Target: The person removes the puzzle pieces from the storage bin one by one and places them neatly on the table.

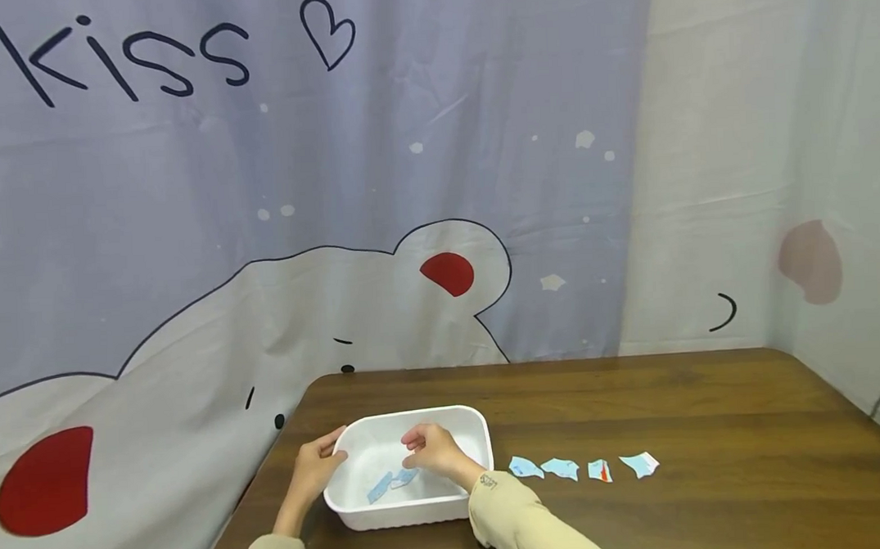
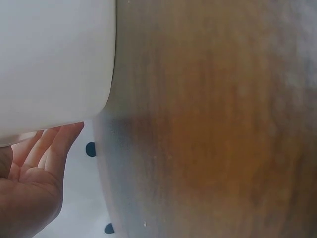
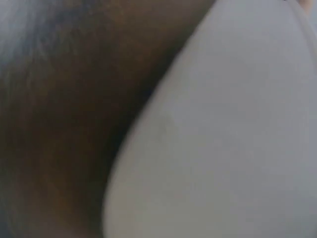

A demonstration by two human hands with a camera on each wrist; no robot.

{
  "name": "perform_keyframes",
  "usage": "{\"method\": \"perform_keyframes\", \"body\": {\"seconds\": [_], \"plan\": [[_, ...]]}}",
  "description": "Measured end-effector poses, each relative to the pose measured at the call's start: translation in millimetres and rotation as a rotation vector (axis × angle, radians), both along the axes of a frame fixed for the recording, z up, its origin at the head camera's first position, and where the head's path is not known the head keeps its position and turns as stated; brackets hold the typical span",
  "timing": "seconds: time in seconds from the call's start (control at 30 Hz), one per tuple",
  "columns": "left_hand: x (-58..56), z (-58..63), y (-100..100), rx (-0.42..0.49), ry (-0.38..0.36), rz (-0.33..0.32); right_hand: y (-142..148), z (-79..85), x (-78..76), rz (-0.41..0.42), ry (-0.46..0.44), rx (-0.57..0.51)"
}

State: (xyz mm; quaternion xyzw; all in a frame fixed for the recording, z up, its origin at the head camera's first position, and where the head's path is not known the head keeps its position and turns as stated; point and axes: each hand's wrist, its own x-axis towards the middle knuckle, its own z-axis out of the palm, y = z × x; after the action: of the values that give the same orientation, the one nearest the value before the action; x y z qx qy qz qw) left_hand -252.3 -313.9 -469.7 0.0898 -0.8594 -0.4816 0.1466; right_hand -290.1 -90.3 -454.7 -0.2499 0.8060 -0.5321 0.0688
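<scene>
The white tub (image 1: pixel 402 516) has rounded corners and holds pale-blue paper scraps (image 1: pixel 380 487). The left hand (image 1: pixel 316 470) grips its left rim, thumb on the inside, fingers outside. Over the tub, the right hand (image 1: pixel 435 451) is relaxed and bent, thumb and fingers parted. The scraps lie between the hands, close to the right thumb. On the tabletop (image 1: pixel 712 414), right of the tub, four loose pieces (image 1: pixel 561 468) form a row.

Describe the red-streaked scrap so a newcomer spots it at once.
On the wooden table, find the white tub. Right of it in the head view lie four pale blue scraps; the third scrap from the left alone shows a bold red streak.
</scene>
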Motion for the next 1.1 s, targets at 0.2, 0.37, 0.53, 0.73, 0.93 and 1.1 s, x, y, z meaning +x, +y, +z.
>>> {"method": "perform_keyframes", "body": {"seconds": [0.2, 0.37, 0.53, 0.73, 0.93, 1.1], "plan": [[-0.5, -0.8, 0, 0.003, 0.0, -0.01, -5, -10.4, -1.8, 0.02, -0.05, 0.03], [-0.9, 0.3, -3, 0.008, -0.004, -0.014, -9, -11.9, -2.3, 0.072, -0.054, 0.081], [-2.6, -0.7, -3, 0.017, 0.004, -0.022, -10, -16.8, -3.0, 0.044, -0.018, 0.166], [0.2, -2.5, -2, 0.02, 0.005, -0.028, -10, -19.0, 1.8, 0.022, 0.043, 0.177], [1.2, -2.5, -2, 0.017, -0.002, -0.027, -10, -19.2, 3.8, 0.016, 0.037, 0.174], [-1.2, -1.9, -2, 0.021, 0.002, -0.035, -9, -18.7, 2.5, 0.011, 0.044, 0.2]]}}
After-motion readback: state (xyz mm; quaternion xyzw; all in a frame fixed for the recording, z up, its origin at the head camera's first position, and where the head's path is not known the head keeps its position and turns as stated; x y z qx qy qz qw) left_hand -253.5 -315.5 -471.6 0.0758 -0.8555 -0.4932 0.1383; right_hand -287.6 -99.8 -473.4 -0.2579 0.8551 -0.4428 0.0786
